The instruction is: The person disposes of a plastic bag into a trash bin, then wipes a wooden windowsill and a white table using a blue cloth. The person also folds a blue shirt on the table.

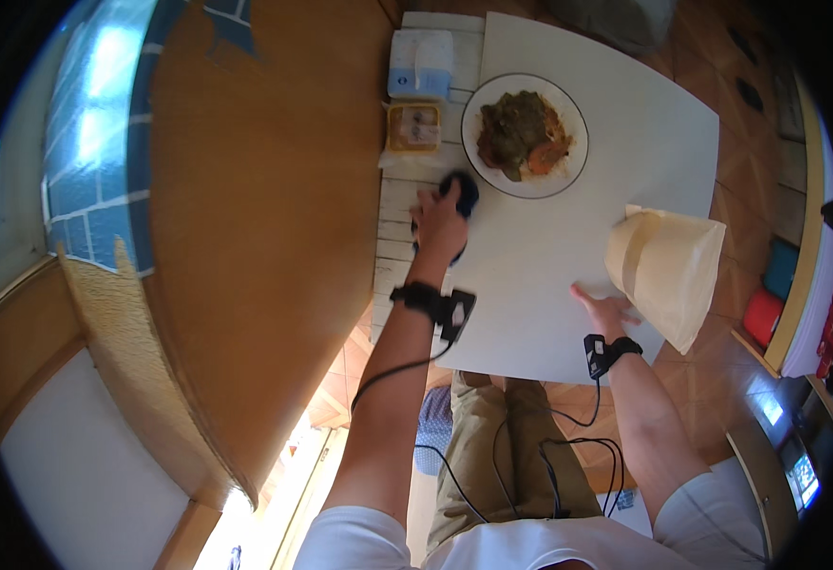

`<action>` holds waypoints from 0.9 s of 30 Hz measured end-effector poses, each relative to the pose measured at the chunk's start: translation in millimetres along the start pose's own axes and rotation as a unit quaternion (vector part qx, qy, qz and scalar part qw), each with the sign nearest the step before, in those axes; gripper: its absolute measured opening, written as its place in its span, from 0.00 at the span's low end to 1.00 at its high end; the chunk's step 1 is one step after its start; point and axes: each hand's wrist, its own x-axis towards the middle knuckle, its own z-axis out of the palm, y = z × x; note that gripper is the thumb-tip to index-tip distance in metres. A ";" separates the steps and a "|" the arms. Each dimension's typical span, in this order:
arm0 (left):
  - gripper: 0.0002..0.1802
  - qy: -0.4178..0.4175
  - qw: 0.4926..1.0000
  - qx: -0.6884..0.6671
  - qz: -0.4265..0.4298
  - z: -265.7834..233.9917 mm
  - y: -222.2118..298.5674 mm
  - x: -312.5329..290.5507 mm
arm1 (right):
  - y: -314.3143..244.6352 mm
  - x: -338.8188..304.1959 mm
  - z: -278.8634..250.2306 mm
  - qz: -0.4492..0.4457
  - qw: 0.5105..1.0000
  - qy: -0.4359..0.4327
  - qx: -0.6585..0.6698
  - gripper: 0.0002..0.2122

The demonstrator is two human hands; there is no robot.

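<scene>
My left hand [440, 226] reaches over the left side of the white table, its fingers bent over a dark, nearly black object [461, 193] whose kind I cannot make out. Dark parts of it show above and below the hand. Just beyond sits a white plate [573, 171] with a dark rim, heaped with brownish-green and orange food [523, 136]. My right hand [606, 309] rests at the table's near right, thumb spread from the fingers, with nothing seen in it. Close beside it stands a pale cream paper bag [673, 271], which partly hides its fingers.
A blue and white tissue pack [420, 65] and a yellow clear-wrapped package [413, 127] lie along the table's [530, 275] left edge. A large wooden panel [264, 228] borders the left. Black cables [549, 456] run from my wrist devices across my lap.
</scene>
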 end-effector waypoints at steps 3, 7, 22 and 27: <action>0.35 0.008 1.000 -0.007 -0.016 -26.3 9.9 22.0 | -5.0 0.9 9.1 -0.011 1.000 -0.014 0.025 0.80; 0.37 0.055 0.998 -0.001 0.023 -5.9 1.6 -10.3 | 2.5 8.5 15.6 -0.009 1.000 0.019 0.000 0.81; 0.37 -0.011 0.998 -0.031 -0.044 128.0 -155.1 -260.6 | 21.5 11.9 13.3 0.022 1.000 0.018 0.011 0.82; 0.25 -0.137 0.913 -0.330 -0.198 106.7 -188.1 -254.8 | 16.9 17.5 -5.5 -0.011 0.995 -0.013 -0.100 0.80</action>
